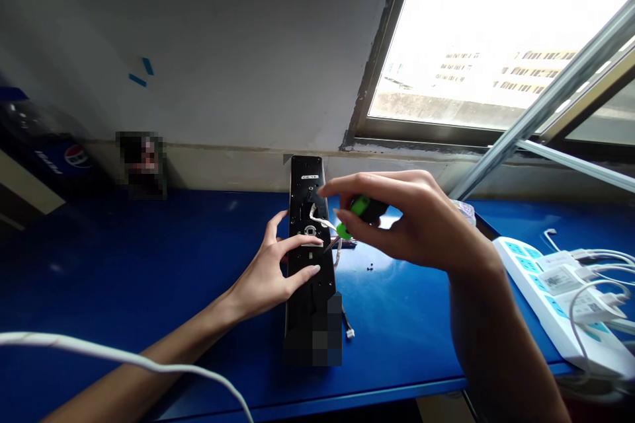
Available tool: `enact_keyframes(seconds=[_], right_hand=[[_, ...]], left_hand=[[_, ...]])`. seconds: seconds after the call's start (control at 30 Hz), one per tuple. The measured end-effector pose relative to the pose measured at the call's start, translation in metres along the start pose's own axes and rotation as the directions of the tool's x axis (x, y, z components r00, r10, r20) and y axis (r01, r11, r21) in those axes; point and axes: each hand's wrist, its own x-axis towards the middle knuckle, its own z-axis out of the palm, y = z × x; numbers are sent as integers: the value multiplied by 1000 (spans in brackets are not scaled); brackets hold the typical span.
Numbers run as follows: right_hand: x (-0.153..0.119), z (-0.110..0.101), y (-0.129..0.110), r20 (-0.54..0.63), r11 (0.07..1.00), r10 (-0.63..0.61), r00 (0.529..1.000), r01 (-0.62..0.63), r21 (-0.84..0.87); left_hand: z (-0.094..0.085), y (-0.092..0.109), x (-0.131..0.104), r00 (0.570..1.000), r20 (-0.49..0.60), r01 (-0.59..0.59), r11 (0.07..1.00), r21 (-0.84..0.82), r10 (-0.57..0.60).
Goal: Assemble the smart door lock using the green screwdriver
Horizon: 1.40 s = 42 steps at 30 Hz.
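Note:
My left hand [282, 258] grips a long black device panel [322, 277], with thumb and index finger across its upper face and the other fingers at its left edge. The panel has a round silver socket, small holes and a white label. In my right hand [397, 211] is a screwdriver [366, 209] with a green and black handle. Its shaft slants down to the left, close to the panel's right edge by my left fingertips; exact tip contact is unclear. A white cable [322, 221] runs from the panel past the screwdriver. The panel's lower end is blurred out.
Several tiny dark screws [370, 267] lie right of the panel on the blue table [208, 231]. A small white connector [350, 333] sits nearby. At right is a white power strip [536, 297] with plugged-in chargers; a white cable [124, 358] crosses the front left. A Pepsi bottle [59, 155] stands back left.

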Motion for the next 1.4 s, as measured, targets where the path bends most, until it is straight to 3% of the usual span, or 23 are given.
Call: enact_keyframes(seconds=[0.1,0.27,0.43,0.57,0.7,0.87,1.0,1.4], right_hand=[[0,-1,1,38,998,-34,999,32,53],[2,2,7,-64,999,-31,997,30,-28],[3,5,6,-46,995,-94,995,96,35],[2,4,4,-72,997,-67,995,64,-32],[2,4,4,-29,997,-71,997,72,29],[1,5,8,-63,997,-55,996,52,-50],[0,5,8,-48,997,-77,996,78,13],[0,7,8,-77,996,-94,993,93,-17]], left_hand=[[-2,-1,0,1000,8,4,1000,20,-4],[-3,-2,0,999,32,19,1000,19,-19],[-6,0,0,1000,29,1,999,39,-3],[-8,0,1,1000,14,-26,998,61,26],[-8,-2,2,999,21,-26,998,55,25],[-3,-5,2,996,-25,-79,995,61,80],[3,-7,1,993,-71,-92,995,39,95],[9,-6,1,988,-109,-108,993,45,112]])
